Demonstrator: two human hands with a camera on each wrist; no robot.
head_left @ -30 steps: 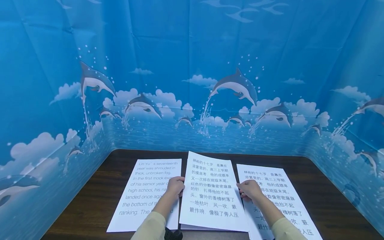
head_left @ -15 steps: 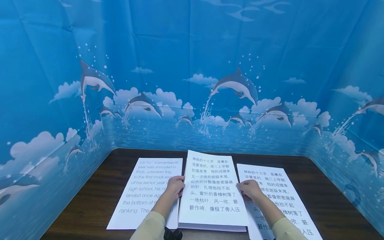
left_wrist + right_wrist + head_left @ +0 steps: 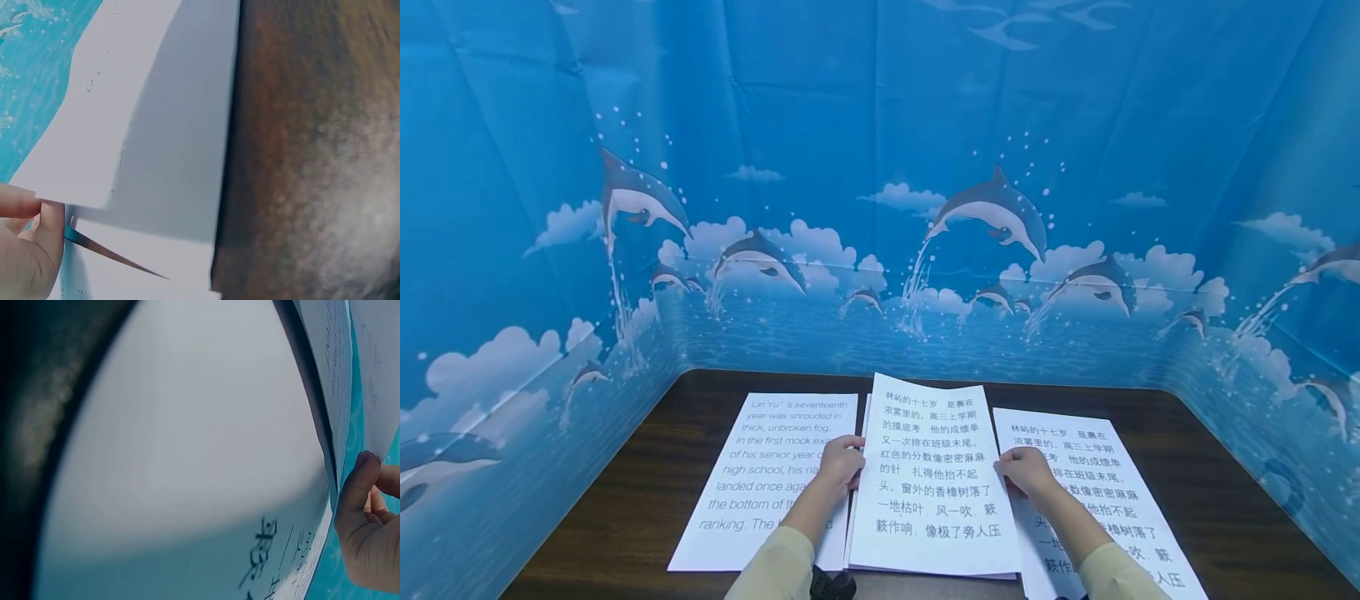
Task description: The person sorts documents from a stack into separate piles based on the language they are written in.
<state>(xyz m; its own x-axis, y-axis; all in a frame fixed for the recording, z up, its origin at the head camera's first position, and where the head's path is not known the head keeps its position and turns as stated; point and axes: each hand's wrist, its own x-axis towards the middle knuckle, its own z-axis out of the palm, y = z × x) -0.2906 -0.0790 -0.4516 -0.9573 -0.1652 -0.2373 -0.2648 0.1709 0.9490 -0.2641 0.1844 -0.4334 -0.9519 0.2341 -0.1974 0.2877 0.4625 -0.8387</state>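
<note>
Both hands hold one sheet of paper (image 3: 932,475) printed with Chinese text, raised over the middle of the table. The left hand (image 3: 841,463) pinches its left edge between thumb and fingers. At the opposite edge, the right hand (image 3: 1026,472) pinches it likewise. Slightly bowed, the sheet (image 3: 106,137) lifts above the paper below it in the left wrist view. In that view the left hand (image 3: 31,244) grips its side; the right wrist view has the right hand (image 3: 369,525) doing so. Other paper lies beneath, mostly hidden.
A sheet with English text (image 3: 760,475) lies on the left. Another sheet with Chinese text (image 3: 1105,500) lies on the right, partly under the right forearm. The dark wooden table (image 3: 602,508) meets a blue dolphin-print curtain (image 3: 880,167) around its back and sides.
The held sheet shifts and tilts slightly between frames, with its near edge moving a little against the paper below. Both hands keep their hold at its sides. The side sheets stay put.
</note>
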